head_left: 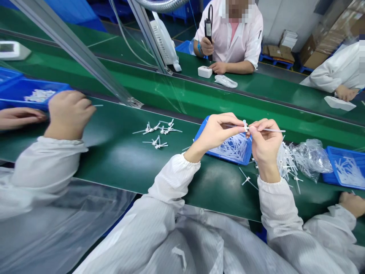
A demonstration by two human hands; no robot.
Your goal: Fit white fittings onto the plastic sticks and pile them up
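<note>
Both my hands meet above a blue tray (247, 158) of thin translucent tube pieces (232, 147). Between the fingertips is a small white tube connector (245, 126) with a short stub pointing up. My left hand (219, 131) pinches its left side, where a thin tube shows behind the fingers. My right hand (266, 142) pinches the right side, and a tube (275, 130) sticks out past its fingers. On the table below lies a connector with tubes attached (247, 179). More such pieces (155, 142) lie in small groups to the left.
Right of my right hand are a heap of tubed connectors (286, 160), a clear plastic bag (313, 156) and another blue tray (345, 184). Co-workers' hands (68, 114) are at my left and right. A metal post (80, 49) slants across the back left; a person sits opposite.
</note>
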